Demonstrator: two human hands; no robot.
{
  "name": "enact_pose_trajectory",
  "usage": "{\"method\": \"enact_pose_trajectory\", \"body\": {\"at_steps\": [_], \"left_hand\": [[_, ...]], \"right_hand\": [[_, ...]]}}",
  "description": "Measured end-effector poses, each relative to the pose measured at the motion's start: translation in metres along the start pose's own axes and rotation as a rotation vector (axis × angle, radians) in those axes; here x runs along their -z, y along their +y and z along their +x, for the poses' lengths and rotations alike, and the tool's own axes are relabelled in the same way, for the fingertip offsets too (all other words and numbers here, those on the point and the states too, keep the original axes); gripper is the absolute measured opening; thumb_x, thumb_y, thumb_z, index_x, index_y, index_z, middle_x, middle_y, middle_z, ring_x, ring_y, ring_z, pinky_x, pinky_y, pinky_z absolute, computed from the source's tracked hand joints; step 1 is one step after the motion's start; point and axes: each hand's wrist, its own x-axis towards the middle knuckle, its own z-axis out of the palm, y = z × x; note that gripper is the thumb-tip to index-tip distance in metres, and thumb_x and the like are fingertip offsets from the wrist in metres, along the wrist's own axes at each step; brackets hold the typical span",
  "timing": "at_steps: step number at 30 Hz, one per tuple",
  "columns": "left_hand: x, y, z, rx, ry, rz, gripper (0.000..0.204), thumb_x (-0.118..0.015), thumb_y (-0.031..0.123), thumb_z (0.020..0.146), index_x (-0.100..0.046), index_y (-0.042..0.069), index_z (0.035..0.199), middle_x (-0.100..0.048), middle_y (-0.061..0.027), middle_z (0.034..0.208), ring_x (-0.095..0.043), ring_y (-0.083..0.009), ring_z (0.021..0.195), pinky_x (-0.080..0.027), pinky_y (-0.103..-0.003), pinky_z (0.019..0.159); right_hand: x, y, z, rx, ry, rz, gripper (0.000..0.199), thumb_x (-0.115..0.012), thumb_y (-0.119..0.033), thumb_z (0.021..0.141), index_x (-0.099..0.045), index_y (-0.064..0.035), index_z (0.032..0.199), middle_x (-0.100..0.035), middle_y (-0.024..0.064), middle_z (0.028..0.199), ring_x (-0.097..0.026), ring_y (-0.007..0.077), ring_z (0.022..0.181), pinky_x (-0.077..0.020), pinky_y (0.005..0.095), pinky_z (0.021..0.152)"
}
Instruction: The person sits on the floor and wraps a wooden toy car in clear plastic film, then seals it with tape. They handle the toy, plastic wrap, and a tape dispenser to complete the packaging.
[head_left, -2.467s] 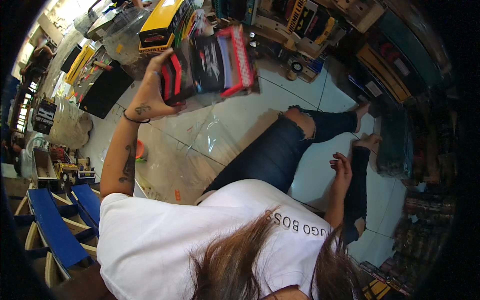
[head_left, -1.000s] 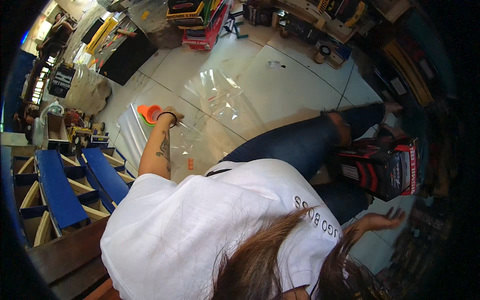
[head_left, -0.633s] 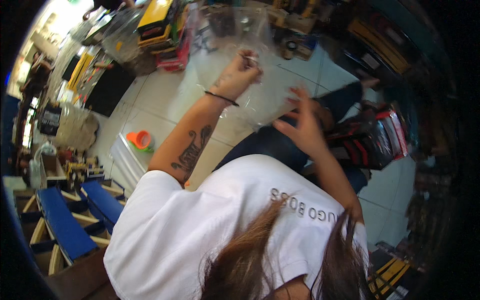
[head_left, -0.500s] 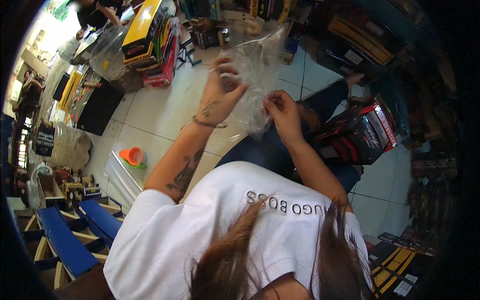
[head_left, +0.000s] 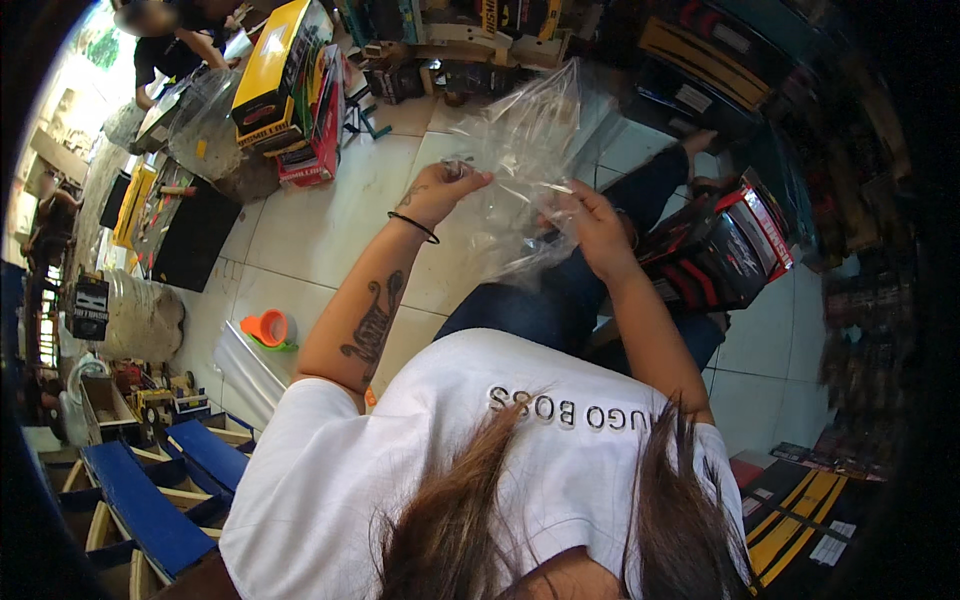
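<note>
A clear plastic bag (head_left: 530,140) hangs crumpled in front of me, above my lap and the tiled floor. My left hand (head_left: 440,192) is closed, thumb and fingers pinching the bag's left side. On its right side, my right hand (head_left: 598,225) grips the film between thumb and fingers; part of those fingers shows through the plastic. Nothing can be made out inside the bag. Just right of my right hand stands a black and red box (head_left: 715,250), close to my leg (head_left: 530,300).
Yellow and red boxes (head_left: 285,80) are stacked at the far left. An orange cup-like ring (head_left: 268,327) lies beside a roll of clear film (head_left: 240,370). Blue wooden racks (head_left: 140,500) fill the lower left. More boxes (head_left: 710,65) stand far right. Another person (head_left: 170,45) is at the upper left.
My left hand has gone from spread fingers beside the bag to pinching its edge, and sits slightly lower. My right hand has shifted a little right, and the bag is more spread out.
</note>
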Motion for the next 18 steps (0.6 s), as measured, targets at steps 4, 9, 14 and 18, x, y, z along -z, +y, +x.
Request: {"method": "enact_pose_trajectory", "body": {"at_steps": [4,9,14,18], "left_hand": [[0.001,0.032,-0.019,-0.773,0.863,0.726,0.017,-0.071,0.014,0.072,-0.058,0.007,0.064,-0.058,-0.0044,0.080,-0.053,-0.0235,0.079,-0.040,-0.035,0.069],[-0.028,0.095,-0.069,-0.944,0.624,0.551,0.015,-0.068,0.008,0.064,-0.054,0.007,0.061,-0.055,-0.0062,0.083,-0.050,-0.0286,0.083,-0.037,-0.041,0.074],[0.001,0.140,-0.055,-0.944,0.886,1.225,0.022,-0.074,0.026,0.063,-0.067,0.009,0.076,-0.060,-0.0072,0.095,-0.053,-0.0295,0.093,-0.041,-0.042,0.081],[-0.021,0.254,0.017,-0.778,0.205,1.564,0.030,-0.073,0.036,0.066,-0.070,0.012,0.084,-0.065,-0.0088,0.083,-0.062,-0.0330,0.083,-0.048,-0.042,0.072]], "right_hand": [[-0.009,-0.023,0.004,0.343,0.587,-0.534,0.043,-0.058,-0.014,0.087,-0.046,-0.0010,0.126,-0.060,0.0138,0.112,-0.056,0.0268,0.108,-0.0423,0.0350,0.094],[-0.045,-0.086,0.012,0.264,0.176,-1.206,0.052,-0.063,-0.009,0.080,-0.044,-0.0013,0.127,-0.061,0.0230,0.110,-0.061,0.0349,0.103,-0.0473,0.0388,0.087],[0.010,-0.154,0.010,0.407,0.391,-0.988,0.048,-0.069,-0.014,0.078,-0.049,-0.0001,0.119,-0.065,0.0210,0.094,-0.064,0.0327,0.091,-0.0504,0.0412,0.075],[0.029,-0.231,0.014,0.254,0.490,-1.645,0.051,-0.070,-0.022,0.079,-0.049,-0.0053,0.123,-0.065,0.0137,0.093,-0.064,0.0247,0.085,-0.0506,0.0375,0.076]]}}
